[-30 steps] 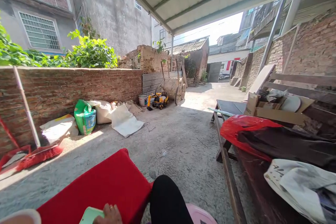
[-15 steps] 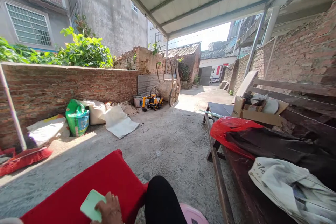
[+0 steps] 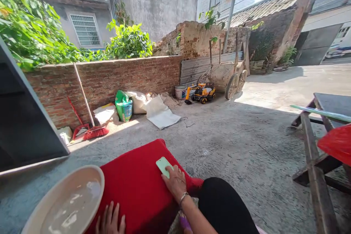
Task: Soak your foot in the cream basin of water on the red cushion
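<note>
- Leaning at the far left edge, a dark flat panel [image 3: 24, 117] slants up from the concrete ground [image 3: 233, 146], which is grey, rough and speckled.
- Low in the left corner sits a round beige basin [image 3: 41, 208] with a smooth rim and a shallow, glossy pool of water in it.
- Just beside the basin, the left hand [image 3: 110, 221] lies flat on the red cloth-covered surface [image 3: 137, 186], fingers spread and holding nothing.
- The red surface is soft-looking, matte and broadly rectangular with rounded corners.
- Near its far edge the right hand [image 3: 173, 184], a thin bangle at the wrist, rests palm down with fingers bent over the near end of a pale green phone [image 3: 163, 165]; the phone is a slim rounded rectangle lying flat on the red surface.
- Behind, a coarse red brick wall [image 3: 123, 76] backs a red broom [image 3: 91, 129], a green sack [image 3: 123, 106] and a white cloth [image 3: 161, 115].
- Further right stand a yellow toy digger [image 3: 201, 93] and a wooden cart [image 3: 227, 76].
- At the right edge a weathered wooden bench [image 3: 315, 146] carries a crinkled red plastic bag [image 3: 336, 142].
</note>
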The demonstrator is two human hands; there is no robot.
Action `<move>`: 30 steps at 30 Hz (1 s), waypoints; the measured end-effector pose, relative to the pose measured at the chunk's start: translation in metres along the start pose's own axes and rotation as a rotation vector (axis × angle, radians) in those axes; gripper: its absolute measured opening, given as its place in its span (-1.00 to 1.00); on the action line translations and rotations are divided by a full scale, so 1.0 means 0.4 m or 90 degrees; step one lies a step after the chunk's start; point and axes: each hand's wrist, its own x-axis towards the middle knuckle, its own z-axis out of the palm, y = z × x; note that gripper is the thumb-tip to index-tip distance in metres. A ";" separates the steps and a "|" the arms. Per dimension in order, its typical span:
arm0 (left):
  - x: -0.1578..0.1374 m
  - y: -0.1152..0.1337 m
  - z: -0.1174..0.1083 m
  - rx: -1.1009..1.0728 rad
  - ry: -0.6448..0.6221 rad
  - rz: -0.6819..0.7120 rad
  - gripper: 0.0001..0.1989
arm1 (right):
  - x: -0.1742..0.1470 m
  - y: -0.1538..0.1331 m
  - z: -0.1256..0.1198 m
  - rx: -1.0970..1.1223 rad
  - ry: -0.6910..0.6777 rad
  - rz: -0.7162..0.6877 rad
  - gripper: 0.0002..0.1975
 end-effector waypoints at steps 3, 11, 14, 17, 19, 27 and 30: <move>-0.002 0.011 0.001 0.061 0.011 0.030 -0.65 | 0.003 0.033 -0.027 -0.008 0.015 0.026 -0.71; 0.000 0.011 -0.001 0.117 0.020 0.062 -0.64 | -0.141 -0.082 0.074 0.100 -0.058 -0.249 -0.75; 0.001 0.013 -0.003 0.113 0.017 0.057 -0.65 | -0.152 -0.083 0.082 0.085 -0.091 -0.260 -0.75; 0.002 0.023 -0.009 0.120 0.015 0.053 -0.64 | -0.107 -0.027 0.041 0.033 -0.062 -0.183 -0.78; 0.003 0.032 -0.015 0.122 0.016 0.052 -0.64 | -0.062 0.028 0.001 -0.006 -0.027 -0.102 -0.78; 0.008 0.050 -0.030 0.116 0.018 0.049 -0.64 | -0.025 0.113 -0.029 0.010 0.046 -0.026 -0.74; 0.010 0.047 -0.029 0.132 0.014 0.050 -0.64 | -0.082 0.066 0.029 0.075 0.023 -0.169 -0.80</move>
